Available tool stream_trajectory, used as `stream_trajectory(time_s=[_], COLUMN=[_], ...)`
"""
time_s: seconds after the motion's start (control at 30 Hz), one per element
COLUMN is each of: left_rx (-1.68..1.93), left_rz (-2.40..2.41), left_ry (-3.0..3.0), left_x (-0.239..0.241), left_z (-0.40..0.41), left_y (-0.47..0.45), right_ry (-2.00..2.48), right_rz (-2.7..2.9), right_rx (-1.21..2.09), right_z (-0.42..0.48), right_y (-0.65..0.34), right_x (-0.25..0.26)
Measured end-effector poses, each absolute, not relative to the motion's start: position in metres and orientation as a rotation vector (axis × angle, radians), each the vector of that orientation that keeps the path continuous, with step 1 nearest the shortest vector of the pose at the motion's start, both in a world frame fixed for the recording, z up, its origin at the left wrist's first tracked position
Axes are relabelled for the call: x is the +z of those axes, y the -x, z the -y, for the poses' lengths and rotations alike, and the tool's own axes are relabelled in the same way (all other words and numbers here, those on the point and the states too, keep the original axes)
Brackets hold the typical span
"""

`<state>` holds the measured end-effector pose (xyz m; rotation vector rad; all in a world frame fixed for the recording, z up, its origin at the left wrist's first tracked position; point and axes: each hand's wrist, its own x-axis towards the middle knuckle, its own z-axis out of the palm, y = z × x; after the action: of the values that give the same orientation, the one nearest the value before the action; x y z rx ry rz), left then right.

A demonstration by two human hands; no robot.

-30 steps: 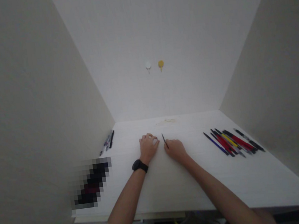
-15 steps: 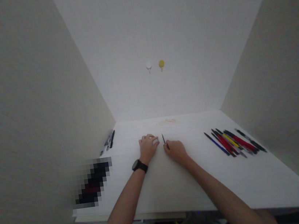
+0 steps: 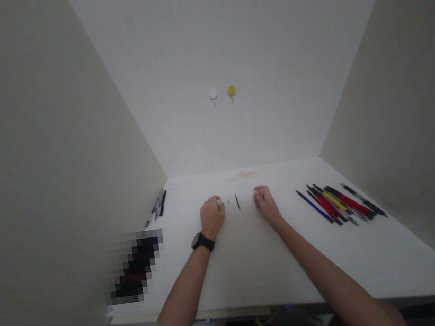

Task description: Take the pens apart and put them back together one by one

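Observation:
My left hand (image 3: 211, 216) rests on the white table (image 3: 255, 265), fingers curled around a small pale piece I cannot name; a black watch is on that wrist. My right hand (image 3: 265, 202) lies a little to the right, its fingers pinched on something small and pale. Between the two hands a thin dark pen part (image 3: 237, 201) lies by itself on the table, with a tiny speck (image 3: 228, 201) to its left.
Several red, yellow, blue and black pens (image 3: 339, 203) lie in a row at the right. A few dark pens (image 3: 158, 205) sit by the left wall. A blurred dark object (image 3: 135, 267) lies at front left. Two hooks (image 3: 222, 94) hang on the back wall.
My right hand has let go of the thin dark part, which now lies on the table, and has moved right and farther away. My left hand curled tighter.

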<state>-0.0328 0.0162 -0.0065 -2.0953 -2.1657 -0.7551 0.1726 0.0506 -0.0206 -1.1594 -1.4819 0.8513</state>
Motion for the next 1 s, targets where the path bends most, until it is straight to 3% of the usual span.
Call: stream_trajectory(time_s=[0.23,0.63,1.0], left_rx=[-0.844,-1.572,-1.461], left_rz=[2.118,1.613,1.599], left_ry=[2.055,2.489,2.744], left_x=[-0.01,-0.001,-0.005], left_z=[-0.018,-0.009,-0.007], left_y=[0.034,0.016,0.012], right_ry=[0.912,0.637,0.664], right_rz=[1.232,1.352,1.321], right_rx=[1.182,1.512,1.647], right_z=[-0.053,-0.046,-0.043], right_y=[-0.179,-0.177,-0.177], right_x=[-0.018,-0.011,-0.008])
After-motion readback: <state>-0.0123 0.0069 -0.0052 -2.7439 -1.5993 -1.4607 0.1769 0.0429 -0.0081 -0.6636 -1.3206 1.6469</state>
